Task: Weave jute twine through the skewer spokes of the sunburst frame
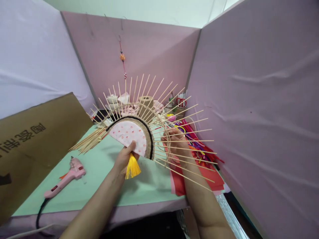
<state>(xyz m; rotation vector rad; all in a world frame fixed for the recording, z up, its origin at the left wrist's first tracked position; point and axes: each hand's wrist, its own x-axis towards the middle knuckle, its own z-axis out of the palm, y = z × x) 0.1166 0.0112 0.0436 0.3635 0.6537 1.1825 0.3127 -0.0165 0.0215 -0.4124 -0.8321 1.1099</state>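
Left hand (127, 154) gripping semicircular fan (128, 132) over worktop (149, 189), inward of front edge; right hand (175, 137) seemingly pinching twine (167, 149) among radiating sticks (199, 140); hard tug could splay sticks.

Red-spotted whitish fan (127, 132), black band (151, 146) (plus yellow tassel (133, 167)).

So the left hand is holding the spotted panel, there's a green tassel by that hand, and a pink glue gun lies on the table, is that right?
The tassel is yellow, not green, as the head view shows; the left hand, panel and glue gun are as you said.
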